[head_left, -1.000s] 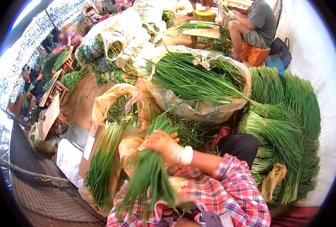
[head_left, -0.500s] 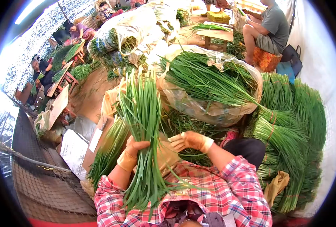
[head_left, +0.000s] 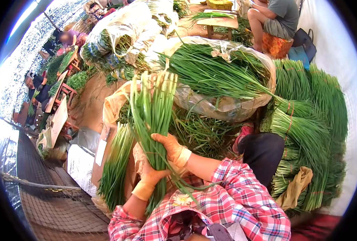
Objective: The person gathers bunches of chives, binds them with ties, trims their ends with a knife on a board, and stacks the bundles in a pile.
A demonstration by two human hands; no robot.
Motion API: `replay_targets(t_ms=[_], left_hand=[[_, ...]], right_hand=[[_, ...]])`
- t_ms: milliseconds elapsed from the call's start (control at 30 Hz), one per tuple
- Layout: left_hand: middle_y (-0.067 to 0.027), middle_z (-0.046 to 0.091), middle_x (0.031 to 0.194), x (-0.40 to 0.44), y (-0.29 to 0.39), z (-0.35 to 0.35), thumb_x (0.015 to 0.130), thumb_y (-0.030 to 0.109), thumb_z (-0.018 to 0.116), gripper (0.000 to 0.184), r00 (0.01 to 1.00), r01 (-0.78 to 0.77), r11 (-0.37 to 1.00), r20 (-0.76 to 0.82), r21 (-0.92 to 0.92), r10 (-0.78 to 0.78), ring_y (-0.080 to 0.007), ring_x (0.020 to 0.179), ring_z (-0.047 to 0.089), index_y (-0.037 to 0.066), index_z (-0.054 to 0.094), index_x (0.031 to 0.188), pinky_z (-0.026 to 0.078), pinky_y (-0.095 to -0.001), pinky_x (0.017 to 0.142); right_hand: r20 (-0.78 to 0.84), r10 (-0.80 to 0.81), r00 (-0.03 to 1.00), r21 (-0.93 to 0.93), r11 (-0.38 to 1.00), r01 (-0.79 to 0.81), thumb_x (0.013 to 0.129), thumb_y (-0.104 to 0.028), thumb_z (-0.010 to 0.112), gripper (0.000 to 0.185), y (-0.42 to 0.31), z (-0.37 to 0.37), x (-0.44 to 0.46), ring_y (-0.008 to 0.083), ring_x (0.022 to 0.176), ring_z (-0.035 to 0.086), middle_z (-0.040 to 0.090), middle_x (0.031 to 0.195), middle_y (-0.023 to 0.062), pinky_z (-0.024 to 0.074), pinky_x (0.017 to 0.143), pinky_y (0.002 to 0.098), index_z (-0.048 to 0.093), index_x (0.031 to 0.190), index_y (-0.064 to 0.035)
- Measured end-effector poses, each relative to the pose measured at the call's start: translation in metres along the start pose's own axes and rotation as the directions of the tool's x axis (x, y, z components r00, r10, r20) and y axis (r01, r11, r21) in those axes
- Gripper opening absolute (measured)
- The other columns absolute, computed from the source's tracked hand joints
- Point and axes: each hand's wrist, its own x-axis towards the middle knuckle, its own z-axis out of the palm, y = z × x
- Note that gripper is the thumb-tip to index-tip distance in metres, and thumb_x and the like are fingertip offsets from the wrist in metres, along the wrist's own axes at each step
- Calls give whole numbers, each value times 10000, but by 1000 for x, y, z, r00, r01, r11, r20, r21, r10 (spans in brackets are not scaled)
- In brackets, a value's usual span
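Note:
A bunch of long green stalks (head_left: 153, 108) stands upright in front of my chest, pale ends at the top. Low on it, my left hand (head_left: 149, 176) is wrapped round the stalks with the thumb across them. Higher up, my right hand (head_left: 168, 148) grips the same bunch from the right side. Both hands are in thin gloves. Left of the bunch, another pile of green stalks (head_left: 116, 168) lies on a board. A few loose leaves hang from the bunch over the plaid shirt.
A large plastic bag of greens (head_left: 234, 106) lies ahead. Tied bundles (head_left: 307, 132) are stacked at the right, with a brown cloth (head_left: 295, 188) on them. A seated person (head_left: 281, 20) is at the back right; other people work at the left. A net (head_left: 50, 205) hangs lower left.
My right hand, apart from the bunch half a second ago, has come onto it and now grips it. My left hand has moved lower. The view has shifted slightly.

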Motion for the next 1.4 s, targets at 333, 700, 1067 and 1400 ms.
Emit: replay_targets(t_ms=[333, 700, 1067, 1400], left_hand=[[-53, 617, 1020, -20, 59, -48, 644, 5, 722, 558, 854, 496, 834, 307, -240, -420, -158, 954, 574, 28, 528, 1167, 452, -308, 862], [-110, 652, 968, -64, 5, -104, 611, 154, 775, 541, 924, 279, 943, 217, 181, -315, -190, 897, 621, 28, 546, 1084, 488, -323, 803], [-216, 636, 927, -44, 4, -86, 661, 224, 723, 564, 960, 264, 826, -57, 498, -273, -396, 905, 599, 72, 507, 1159, 495, -434, 760], [-199, 636, 956, -27, 13, -56, 687, 248, 701, 697, 983, 152, 780, -7, 607, -186, -396, 894, 595, 182, 427, 1324, 484, -464, 744]], right_hand=[[148, -107, 983, 94, 991, 94, 778, -628, 528, 801, -31, -17, 18, 229, 1115, 546, 548, 1233, 113, 469, 948, 394, 410, 1318, -48], [-296, -558, 776, -152, 829, 538, 895, -440, 537, 336, -198, -71, 8, 73, 427, 349, 330, 517, -85, 297, 422, 246, 511, 948, -109], [74, -459, 885, -848, -496, -186, 775, -435, 670, 507, -167, -87, -20, 292, 1085, 551, 620, 1098, 162, 428, 904, 372, 618, 1103, -53], [272, 120, 955, -698, -659, 281, 814, -379, 615, 324, -85, -47, 17, 218, 856, 590, 640, 878, 109, 449, 779, 372, 647, 916, -73]])
